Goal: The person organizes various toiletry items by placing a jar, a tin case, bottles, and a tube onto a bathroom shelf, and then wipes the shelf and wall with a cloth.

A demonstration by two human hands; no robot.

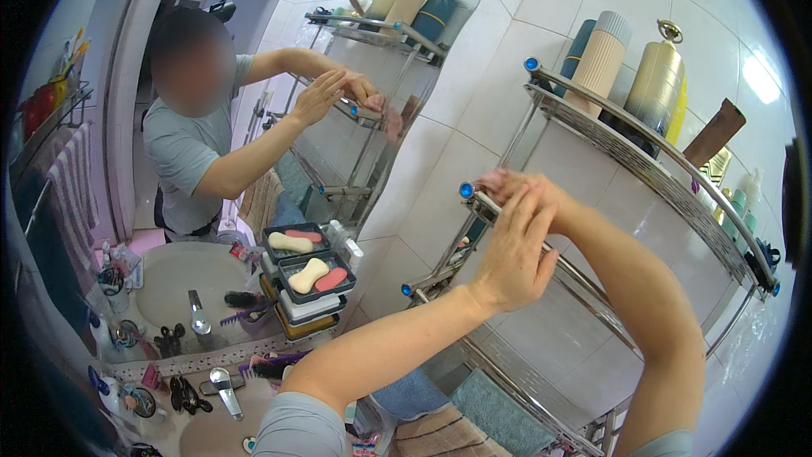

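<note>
My right hand (539, 193) is at the left end of the middle metal shelf rail (590, 289), beside its blue end cap (467, 190). It is closed around a blurred pink cloth (491, 179), mostly hidden by the fingers. My left hand (517, 257) is in front of it, fingers extended and thumb apart, holding nothing. Its fingertips overlap the right hand in view; whether they touch I cannot tell. The mirror (438, 44) reflects both raised arms and a bit of pink by the rail.
The upper shelf (641, 168) carries a gold pump bottle (656, 79), a beige ribbed bottle (599, 63) and other toiletries. Towels (501, 409) hang below. Stacked soap boxes (311, 279) stand by the mirror. A faucet (225, 390) and hair clips (187, 395) are at the basin (209, 435).
</note>
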